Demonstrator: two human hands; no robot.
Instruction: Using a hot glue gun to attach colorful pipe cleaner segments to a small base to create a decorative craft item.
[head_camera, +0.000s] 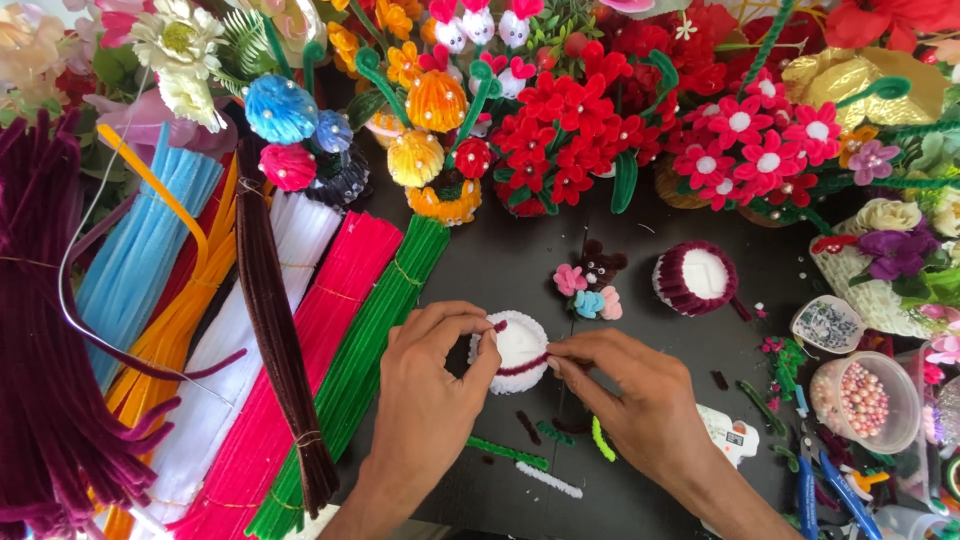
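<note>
Both hands met over a small white round form (517, 347) on the dark table (500, 260). From the head view, the left hand (425, 395) pinched its left rim with thumb and forefinger, while the right hand (640, 400) pinched a maroon pipe cleaner (524, 367) laid across its front edge. Bundled pipe cleaners (300, 350) crowded the left side; a bead cup (868, 400) hemmed the right. Open tabletop lay just beyond the form, before a maroon-rimmed white cup (697, 277).
</note>
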